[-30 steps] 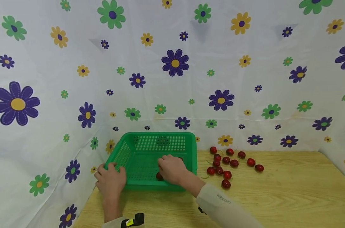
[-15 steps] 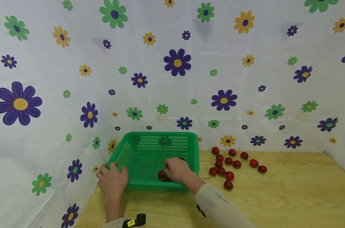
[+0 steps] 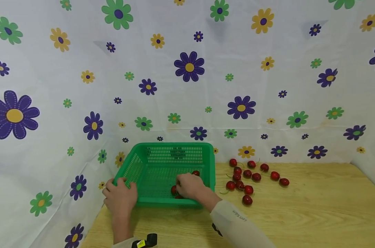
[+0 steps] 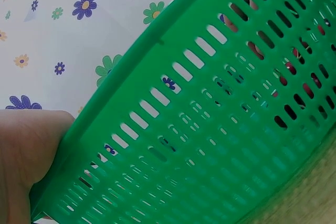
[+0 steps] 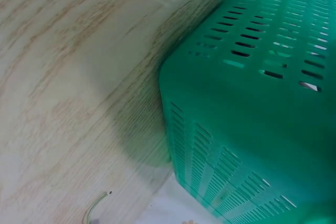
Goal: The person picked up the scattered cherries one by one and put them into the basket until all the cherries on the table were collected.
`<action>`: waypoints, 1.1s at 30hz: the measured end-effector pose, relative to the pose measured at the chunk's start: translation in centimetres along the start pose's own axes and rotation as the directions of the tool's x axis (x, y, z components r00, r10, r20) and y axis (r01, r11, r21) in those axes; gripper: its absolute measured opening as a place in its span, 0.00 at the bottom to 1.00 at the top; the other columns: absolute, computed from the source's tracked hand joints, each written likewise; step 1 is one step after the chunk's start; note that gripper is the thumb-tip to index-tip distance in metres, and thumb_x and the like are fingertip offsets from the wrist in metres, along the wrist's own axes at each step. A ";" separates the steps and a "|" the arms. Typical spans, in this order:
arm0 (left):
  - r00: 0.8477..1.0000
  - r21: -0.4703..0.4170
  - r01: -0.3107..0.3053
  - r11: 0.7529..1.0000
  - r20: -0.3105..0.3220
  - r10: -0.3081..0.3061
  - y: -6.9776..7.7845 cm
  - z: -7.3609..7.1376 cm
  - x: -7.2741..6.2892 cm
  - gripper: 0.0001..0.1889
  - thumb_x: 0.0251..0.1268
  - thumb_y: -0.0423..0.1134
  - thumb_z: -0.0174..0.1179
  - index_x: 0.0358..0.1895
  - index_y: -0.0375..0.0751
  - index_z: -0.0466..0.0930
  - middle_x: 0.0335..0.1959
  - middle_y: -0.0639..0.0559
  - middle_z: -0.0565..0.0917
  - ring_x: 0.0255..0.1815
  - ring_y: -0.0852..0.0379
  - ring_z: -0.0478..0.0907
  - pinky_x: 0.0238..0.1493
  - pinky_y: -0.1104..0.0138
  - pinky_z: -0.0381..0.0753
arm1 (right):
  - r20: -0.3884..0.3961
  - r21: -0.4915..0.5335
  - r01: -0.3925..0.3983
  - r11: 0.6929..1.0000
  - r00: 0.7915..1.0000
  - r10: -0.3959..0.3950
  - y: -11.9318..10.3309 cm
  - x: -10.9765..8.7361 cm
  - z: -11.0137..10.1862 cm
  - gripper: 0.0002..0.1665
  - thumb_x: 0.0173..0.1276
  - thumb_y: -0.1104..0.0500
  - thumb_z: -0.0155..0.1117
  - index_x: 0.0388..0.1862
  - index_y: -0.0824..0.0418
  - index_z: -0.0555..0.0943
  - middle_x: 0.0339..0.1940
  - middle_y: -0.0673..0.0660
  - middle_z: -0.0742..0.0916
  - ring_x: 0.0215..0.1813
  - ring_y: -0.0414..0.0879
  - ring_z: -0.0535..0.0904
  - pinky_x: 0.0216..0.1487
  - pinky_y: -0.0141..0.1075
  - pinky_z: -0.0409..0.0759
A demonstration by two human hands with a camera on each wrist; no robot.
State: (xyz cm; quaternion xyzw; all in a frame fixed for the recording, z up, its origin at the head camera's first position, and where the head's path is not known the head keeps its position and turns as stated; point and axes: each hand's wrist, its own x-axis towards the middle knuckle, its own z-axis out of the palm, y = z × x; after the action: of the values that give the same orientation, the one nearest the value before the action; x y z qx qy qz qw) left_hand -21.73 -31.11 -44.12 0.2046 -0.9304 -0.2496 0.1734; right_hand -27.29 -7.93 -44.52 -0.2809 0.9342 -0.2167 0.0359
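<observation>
A green plastic basket (image 3: 172,200) with slotted walls stands on the table. My left hand (image 3: 120,196) grips its rim at the left front corner; the left wrist view shows the palm (image 4: 29,156) against the basket's edge. Over the front wall, my right hand (image 3: 190,186) reaches down inside the basket, fingers bent downward. A red cherry (image 3: 174,190) lies beside those fingers, with part of another cherry (image 3: 179,197) just below. Farther back in the basket sits a dark cherry (image 3: 195,173). My right fingertips are hidden, so whether they hold a cherry does not show.
Several loose cherries (image 3: 247,173) lie on the wooden table (image 3: 314,206) right of the basket, some with stems. Behind the table and along its left side hangs a white cloth (image 3: 162,103) printed with flowers.
My right hand has shifted slightly within the basket, and more of the cherries beside and behind it shows. My left hand keeps its grip on the rim. The view has swayed slightly.
</observation>
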 end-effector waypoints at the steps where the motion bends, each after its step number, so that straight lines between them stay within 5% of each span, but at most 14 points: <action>1: 1.000 -0.002 -0.001 1.000 -0.004 0.001 -0.1 0.0 -0.1 0.25 0.70 0.44 0.43 0.61 0.28 0.67 0.67 0.21 0.54 0.64 0.23 0.53 0.52 0.30 0.61 | 0.002 -0.002 0.002 1.000 1.000 -0.002 0.0 0.0 0.0 0.11 0.74 0.60 0.55 0.47 0.57 0.83 0.35 0.51 0.88 0.21 0.37 0.76 0.23 0.32 0.74; 11: 1.000 -0.021 -0.019 1.000 -0.023 0.019 0.1 0.0 -0.2 0.24 0.70 0.44 0.44 0.60 0.28 0.68 0.67 0.22 0.55 0.65 0.23 0.53 0.53 0.30 0.60 | 0.017 -0.010 0.004 1.000 1.000 -0.004 -0.1 -0.1 -0.2 0.14 0.74 0.59 0.55 0.53 0.59 0.83 0.34 0.53 0.88 0.18 0.38 0.73 0.19 0.32 0.70; 18: 1.000 -0.019 -0.005 1.000 -0.021 0.005 0.0 0.0 -0.2 0.24 0.70 0.44 0.44 0.60 0.29 0.68 0.67 0.22 0.55 0.65 0.24 0.53 0.53 0.30 0.59 | 0.026 -0.006 -0.002 1.000 1.000 0.002 -0.2 0.0 0.0 0.16 0.76 0.57 0.54 0.57 0.60 0.81 0.18 0.49 0.80 0.12 0.39 0.64 0.16 0.32 0.61; 27: 1.000 -0.016 -0.011 1.000 0.004 0.011 0.1 0.2 0.2 0.25 0.71 0.45 0.42 0.62 0.28 0.67 0.67 0.22 0.54 0.65 0.23 0.53 0.53 0.30 0.60 | 0.000 -0.016 0.007 1.000 1.000 -0.007 0.0 0.0 -0.6 0.13 0.75 0.58 0.55 0.52 0.58 0.82 0.34 0.52 0.88 0.20 0.38 0.75 0.23 0.32 0.74; 33: 1.000 -0.008 0.006 1.000 0.007 -0.006 0.1 0.0 0.1 0.26 0.71 0.45 0.42 0.63 0.28 0.66 0.67 0.22 0.54 0.65 0.23 0.52 0.54 0.31 0.59 | -0.052 0.042 0.059 0.997 0.997 -0.056 -0.1 -0.4 -1.2 0.12 0.76 0.58 0.54 0.51 0.59 0.82 0.27 0.48 0.85 0.18 0.37 0.73 0.20 0.32 0.72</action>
State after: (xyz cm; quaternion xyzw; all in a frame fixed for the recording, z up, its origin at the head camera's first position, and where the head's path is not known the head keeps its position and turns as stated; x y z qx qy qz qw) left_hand -21.86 -31.05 -44.05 0.2059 -0.9294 -0.2549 0.1701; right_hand -27.16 -7.30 -43.41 -0.3013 0.9215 -0.2449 0.0121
